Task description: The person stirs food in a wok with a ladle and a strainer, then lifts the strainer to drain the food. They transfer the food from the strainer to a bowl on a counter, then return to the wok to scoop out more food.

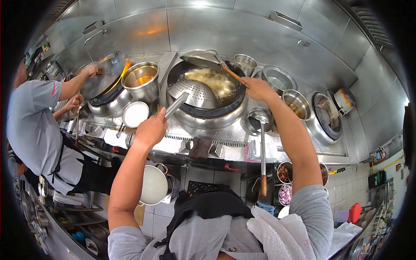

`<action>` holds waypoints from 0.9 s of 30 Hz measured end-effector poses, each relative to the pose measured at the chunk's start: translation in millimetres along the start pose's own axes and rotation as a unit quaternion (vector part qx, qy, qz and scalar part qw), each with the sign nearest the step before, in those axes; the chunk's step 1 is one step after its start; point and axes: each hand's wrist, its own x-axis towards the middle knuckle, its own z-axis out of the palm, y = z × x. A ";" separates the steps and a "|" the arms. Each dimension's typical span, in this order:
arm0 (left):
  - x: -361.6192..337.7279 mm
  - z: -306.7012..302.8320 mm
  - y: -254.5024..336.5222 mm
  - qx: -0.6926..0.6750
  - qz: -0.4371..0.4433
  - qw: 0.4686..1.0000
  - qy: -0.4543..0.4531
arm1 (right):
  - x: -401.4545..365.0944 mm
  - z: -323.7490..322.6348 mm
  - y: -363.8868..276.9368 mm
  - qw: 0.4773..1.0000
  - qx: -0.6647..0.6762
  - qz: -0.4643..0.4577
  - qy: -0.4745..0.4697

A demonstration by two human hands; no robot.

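My left hand (151, 128) is closed around the metal handle of a perforated skimmer (195, 93), whose domed, holed bowl sits over the near left of a large wok (173, 71). My right hand (260, 89) grips the wooden handle of a broad metal strainer (200, 57), which lies across the wok's far rim; its mesh or holes cannot be made out. Between the two tools, pale golden pieces (208, 80) bubble in hot oil in the wok.
A ladle (262, 149) rests in a metal bowl, its wooden handle toward me. Metal pots (145, 76) and a white-filled bowl (136, 114) stand beside the wok. At left, a co-worker (39, 112) works at another wok (104, 82) with flames. Chopped purple onions (285, 193) are below right.
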 end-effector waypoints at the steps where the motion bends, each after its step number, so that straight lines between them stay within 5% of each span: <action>1: -0.6 -2.7 1.9 -0.005 -0.005 1.000 -0.013 | 1.8 2.5 -0.3 1.000 -0.007 -0.005 -0.007; 12: 5.7 9.1 -9.6 -0.023 0.003 1.000 0.013 | -76.4 -17.8 4.4 0.996 0.054 -0.023 -0.068; 27: 9.2 1.1 -7.6 -0.029 -0.001 0.999 -0.025 | -188.1 -32.8 4.5 0.946 0.302 0.118 0.014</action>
